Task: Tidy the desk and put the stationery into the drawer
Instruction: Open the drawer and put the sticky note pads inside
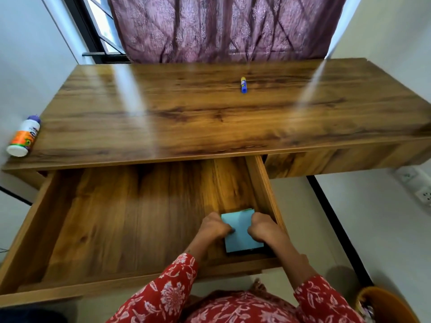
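Head view: we look down on a wooden desk with its left drawer pulled out.
Our left hand: fingers curled over the left edge of a light blue pad.
Our right hand: fingers curled over the pad's right edge; both hands grip it between them.
Pad: in the drawer's front right corner, lying flat, slightly longer front to back, its far end pointing to the desk's back edge; we cannot tell whether it rests on the drawer floor.
Glue stick: lying on the desk top toward the back, long axis running front to back, blue end nearest us.
Bottle: on its side at the desk's left edge, purple cap pointing away, white base toward us.
Sleeves: red with a white flower print.
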